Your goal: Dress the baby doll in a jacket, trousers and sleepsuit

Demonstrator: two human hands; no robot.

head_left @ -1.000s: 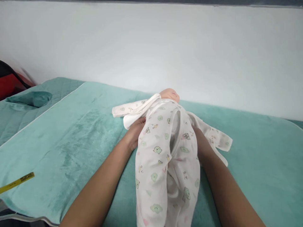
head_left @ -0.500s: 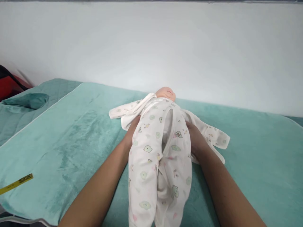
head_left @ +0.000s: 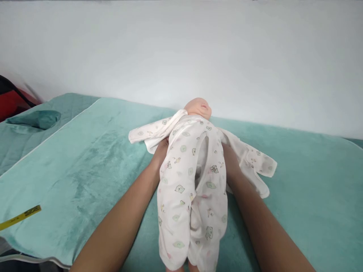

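Note:
A baby doll [head_left: 197, 107] lies on its back on a teal blanket [head_left: 85, 162], head toward the wall. It wears a white romper [head_left: 193, 189] printed with small green animals, open down the front, sleeves spread to both sides. My left hand [head_left: 160, 152] grips the doll's body at its left side, fingers tucked under the cloth. On the other side my right hand [head_left: 230, 162] holds the torso, mostly hidden by the romper. The doll's lower body is raised toward me between my forearms.
A yellow measuring tape [head_left: 19, 218] lies at the blanket's near left edge. A dark teal cushion [head_left: 34, 119] rests at far left, with a red and black object [head_left: 11, 100] behind it. A white wall rises just beyond the doll.
The doll has shifted slightly away from me and up, with the romper legs lifted. Both hands stayed at its sides.

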